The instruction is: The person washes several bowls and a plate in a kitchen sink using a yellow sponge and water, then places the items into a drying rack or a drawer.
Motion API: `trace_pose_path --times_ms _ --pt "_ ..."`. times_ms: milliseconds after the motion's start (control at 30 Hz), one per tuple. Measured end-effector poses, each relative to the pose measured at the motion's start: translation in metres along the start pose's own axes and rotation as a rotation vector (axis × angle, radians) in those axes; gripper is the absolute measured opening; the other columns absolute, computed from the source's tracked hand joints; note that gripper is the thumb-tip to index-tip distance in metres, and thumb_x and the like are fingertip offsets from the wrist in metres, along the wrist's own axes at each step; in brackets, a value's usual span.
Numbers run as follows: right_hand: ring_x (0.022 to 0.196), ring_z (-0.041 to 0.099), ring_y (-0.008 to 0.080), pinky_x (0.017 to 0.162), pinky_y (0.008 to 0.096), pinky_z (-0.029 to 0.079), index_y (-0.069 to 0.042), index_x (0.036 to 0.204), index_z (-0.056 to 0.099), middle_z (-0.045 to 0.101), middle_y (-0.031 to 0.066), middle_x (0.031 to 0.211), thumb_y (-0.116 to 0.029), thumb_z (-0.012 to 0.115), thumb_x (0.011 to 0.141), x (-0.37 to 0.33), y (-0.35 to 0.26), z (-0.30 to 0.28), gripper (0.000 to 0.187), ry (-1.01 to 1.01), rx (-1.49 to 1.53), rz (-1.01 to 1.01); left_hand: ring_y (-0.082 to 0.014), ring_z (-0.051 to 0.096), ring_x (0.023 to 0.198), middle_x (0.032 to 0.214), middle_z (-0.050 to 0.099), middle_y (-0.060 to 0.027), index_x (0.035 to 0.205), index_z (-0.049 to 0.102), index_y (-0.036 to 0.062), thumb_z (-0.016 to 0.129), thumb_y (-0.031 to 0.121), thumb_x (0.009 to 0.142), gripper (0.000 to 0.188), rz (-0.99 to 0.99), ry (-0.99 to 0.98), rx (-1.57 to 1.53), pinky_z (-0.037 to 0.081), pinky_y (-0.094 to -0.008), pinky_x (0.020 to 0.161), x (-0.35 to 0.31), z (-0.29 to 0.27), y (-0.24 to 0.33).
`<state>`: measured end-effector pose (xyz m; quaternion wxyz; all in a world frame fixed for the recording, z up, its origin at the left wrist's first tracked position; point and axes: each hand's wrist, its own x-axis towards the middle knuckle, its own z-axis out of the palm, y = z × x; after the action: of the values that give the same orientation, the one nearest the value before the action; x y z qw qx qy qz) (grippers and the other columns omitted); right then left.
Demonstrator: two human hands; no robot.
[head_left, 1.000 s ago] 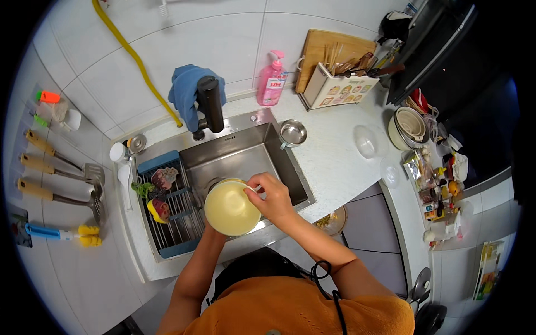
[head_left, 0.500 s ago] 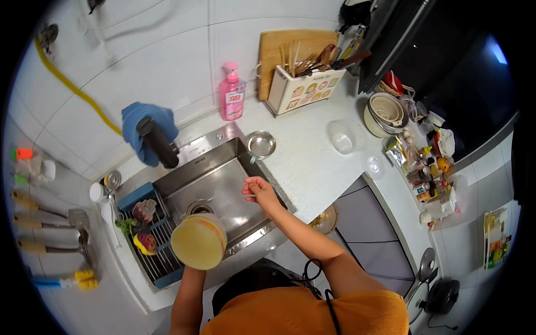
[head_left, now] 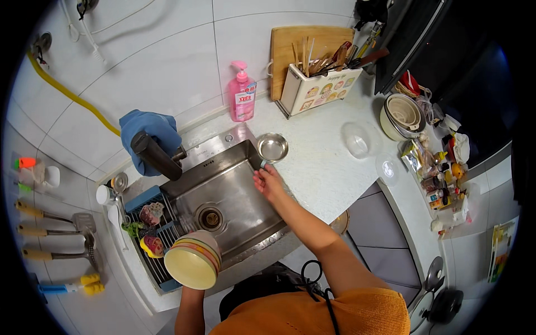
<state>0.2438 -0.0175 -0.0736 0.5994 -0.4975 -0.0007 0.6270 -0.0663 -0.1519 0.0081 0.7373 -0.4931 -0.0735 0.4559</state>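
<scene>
A yellow bowl (head_left: pixel 192 261) with coloured stripes round its outside is held over the front left of the steel sink (head_left: pixel 237 192). My left hand grips it from beneath and is hidden by it; only the forearm shows below. My right hand (head_left: pixel 267 181) reaches across the sink to its far right corner. Its fingers are spread at the rim, just short of a small steel bowl (head_left: pixel 272 147) standing on the counter there, and it holds nothing.
A black tap (head_left: pixel 155 156) draped with a blue cloth stands behind the sink. A blue rack (head_left: pixel 146 220) with scrubbers fills its left side. On the speckled counter (head_left: pixel 324 167) are a pink soap pump (head_left: pixel 241 96), a utensil box (head_left: pixel 318 85), a clear bowl (head_left: pixel 360 139) and stacked bowls (head_left: pixel 405 114).
My right hand has let go of the yellow bowl and moved away to the sink's far right corner. My left hand has carried the bowl down and to the left.
</scene>
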Motion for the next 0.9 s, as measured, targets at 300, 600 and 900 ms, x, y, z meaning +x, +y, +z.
trace_pose_path --times_ms 300,600,900 --pt "0.075 0.058 0.0154 0.061 0.0305 0.048 -0.019 0.104 0.043 0.056 0.0002 0.087 -0.029 0.061 0.081 0.028 0.001 0.007 0.031 -0.031 0.054 0.018 -0.0270 0.047 0.109 0.119 0.049 -0.0082 0.123 0.042 0.0118 0.053 0.041 0.080 0.052 -0.397 0.102 -0.771 0.038 -0.0404 0.094 0.006 -0.016 0.045" --pt "0.067 0.056 0.0122 0.055 0.0276 0.048 -0.013 0.074 0.049 0.054 -0.0003 0.073 -0.049 0.052 0.083 -0.044 -0.011 0.010 0.037 0.013 -0.103 -0.108 -0.0259 0.048 0.107 0.117 0.049 -0.0077 0.122 0.043 0.0122 0.052 0.038 0.082 0.048 0.050 -0.021 1.118 0.041 -0.0395 0.091 0.003 -0.001 0.032" --pt "0.049 0.058 0.0126 0.045 0.0232 0.044 -0.004 0.066 0.059 0.057 0.0056 0.057 -0.042 0.052 0.084 -0.230 0.023 -0.129 0.043 0.480 -0.446 -0.540 -0.0248 0.049 0.104 0.116 0.049 -0.0072 0.121 0.044 0.0127 0.050 0.036 0.083 0.045 0.170 -0.367 2.438 0.043 -0.0386 0.087 -0.001 -0.004 0.026"
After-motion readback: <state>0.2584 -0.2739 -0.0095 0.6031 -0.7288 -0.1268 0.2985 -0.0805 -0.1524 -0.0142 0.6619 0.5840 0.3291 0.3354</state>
